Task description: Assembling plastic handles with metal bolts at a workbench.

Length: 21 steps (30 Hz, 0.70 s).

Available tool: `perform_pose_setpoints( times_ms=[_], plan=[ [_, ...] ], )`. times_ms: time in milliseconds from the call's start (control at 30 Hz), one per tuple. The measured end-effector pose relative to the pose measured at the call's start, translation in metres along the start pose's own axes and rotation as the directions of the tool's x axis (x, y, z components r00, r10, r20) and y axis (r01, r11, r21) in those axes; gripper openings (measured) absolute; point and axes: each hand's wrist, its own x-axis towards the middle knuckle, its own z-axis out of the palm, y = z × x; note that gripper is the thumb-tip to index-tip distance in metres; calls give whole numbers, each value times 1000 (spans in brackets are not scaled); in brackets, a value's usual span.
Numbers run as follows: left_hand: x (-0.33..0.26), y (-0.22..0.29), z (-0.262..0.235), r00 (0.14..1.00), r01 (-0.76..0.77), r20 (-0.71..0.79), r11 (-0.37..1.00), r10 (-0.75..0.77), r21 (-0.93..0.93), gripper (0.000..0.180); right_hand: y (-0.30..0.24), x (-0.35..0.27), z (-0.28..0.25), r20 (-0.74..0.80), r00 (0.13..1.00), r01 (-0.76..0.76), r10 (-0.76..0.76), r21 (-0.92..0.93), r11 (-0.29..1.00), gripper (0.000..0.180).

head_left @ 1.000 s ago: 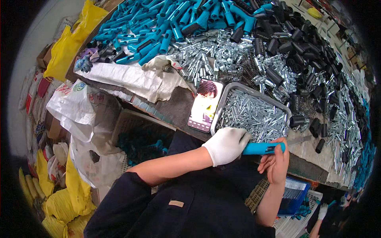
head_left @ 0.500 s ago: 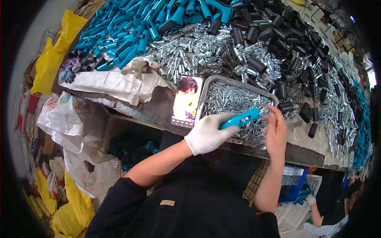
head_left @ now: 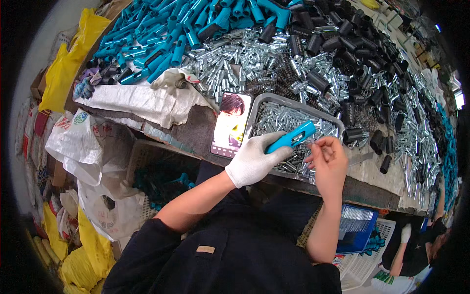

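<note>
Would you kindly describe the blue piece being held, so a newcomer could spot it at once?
Find the grey metal tray at the bench's near edge. Above it, the white-gloved left hand grips a blue plastic handle; unlike the blue ones heaped far off, it alone is held.

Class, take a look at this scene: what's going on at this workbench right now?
A person sits at a cluttered bench. Their gloved left hand grips a blue plastic handle over a grey metal tray of small silver parts. The bare right hand pinches a small silver piece right at the handle's open end. Piles of blue handles, black sleeves and loose silver fittings cover the bench behind, and a phone lies beside the tray.
</note>
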Motion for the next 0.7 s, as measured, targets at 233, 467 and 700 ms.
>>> perform_pose_setpoints(
  times_ms=[233,467,700],
  plan=[
    [-7,-4,12,977,-156,-105,961,183,227,48,-20,-16,9,152,978,136,-145,65,989,5],
    [-11,-2,25,884,-283,-183,804,431,522,40,-15,-25,32,-55,912,372,-408,-315,873,7],
    [-17,24,18,983,-172,68,985,170,18,44,0,-21,12,29,1000,-13,-3,546,838,37]
  ],
)
